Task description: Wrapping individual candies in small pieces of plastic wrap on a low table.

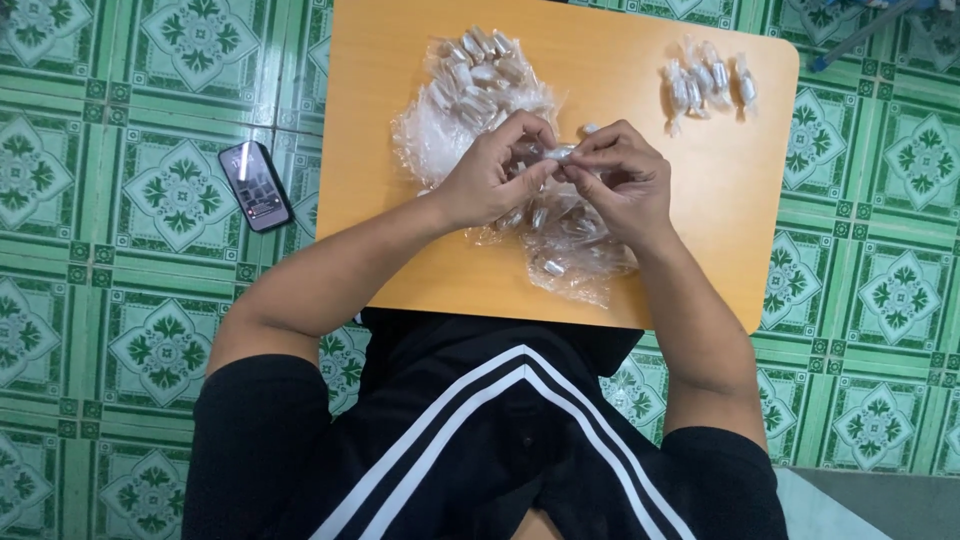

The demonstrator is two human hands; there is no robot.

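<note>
Over the middle of a low orange table [400,130], my left hand [495,175] and my right hand [620,180] meet, both pinching one small white candy in a clear wrapper [556,154] between their fingertips. Under and behind my hands lies a heap of clear plastic wrap [455,110] with several white unwrapped or loosely wrapped candies [480,55] on it. More crumpled clear film with small pieces [570,260] lies just below my hands. At the table's far right stand several finished twisted-wrap candies [705,85] in a row.
The table sits on a green patterned tile floor [100,300]. A black smartphone [255,186] lies on the floor left of the table. A blue rod-like object [850,40] lies at the top right. My black trousers with white stripes [480,440] fill the bottom.
</note>
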